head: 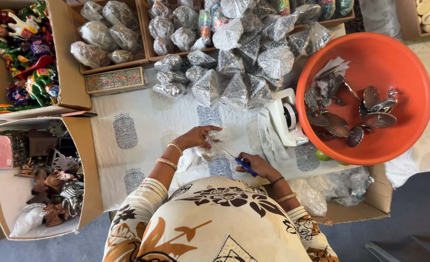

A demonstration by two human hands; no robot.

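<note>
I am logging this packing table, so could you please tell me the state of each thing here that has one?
left hand: gripping a small clear-wrapped bundle
right hand: holding blue-handled scissors, tip at the bundle
orange basin: holding loose metal pieces
tape dispenser: roll loaded, standing upright
left cardboard box: open, filled with figurines

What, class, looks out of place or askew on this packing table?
Little stands out. One green round thing sits half tucked under the orange basin, apart from the wrapped goods. The hands work tidily: the left hand holds a plastic-wrapped piece, the right hand blue-handled scissors.
</note>
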